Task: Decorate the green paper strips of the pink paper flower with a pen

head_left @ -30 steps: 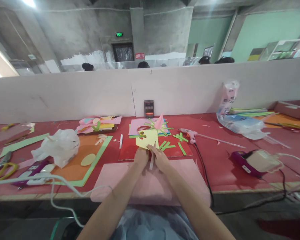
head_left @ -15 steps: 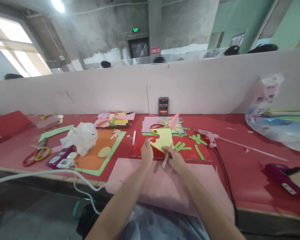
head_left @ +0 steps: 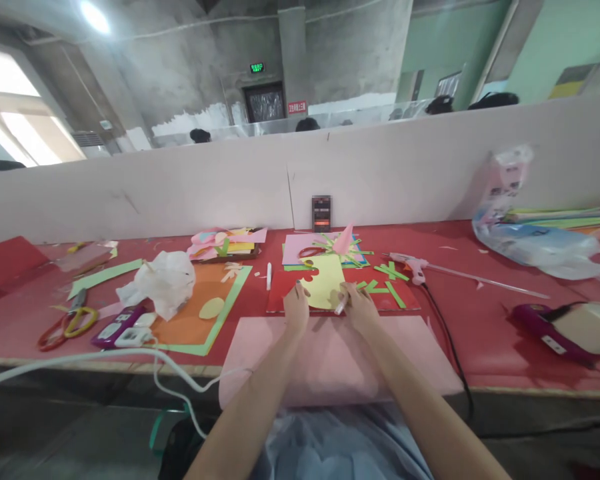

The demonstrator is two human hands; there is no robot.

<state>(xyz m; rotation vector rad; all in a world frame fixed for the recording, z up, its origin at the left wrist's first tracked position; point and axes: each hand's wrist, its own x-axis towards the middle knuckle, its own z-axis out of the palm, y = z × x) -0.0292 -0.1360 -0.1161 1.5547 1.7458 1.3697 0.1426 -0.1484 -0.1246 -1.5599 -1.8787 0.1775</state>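
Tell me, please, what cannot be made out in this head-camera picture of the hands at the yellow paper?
- Right hand: holds a small white stick, too small to identify.
- Left hand: fingertips on the yellow paper; the paper's near edge is partly hidden by both hands.
- Small device at the partition: blurred, unreadable.
- Plastic bag: cut off by the right edge.
- Scissors: blades unclear.

No legible text; green exit sign [head_left: 257,67], red plaque [head_left: 297,107] blurred.
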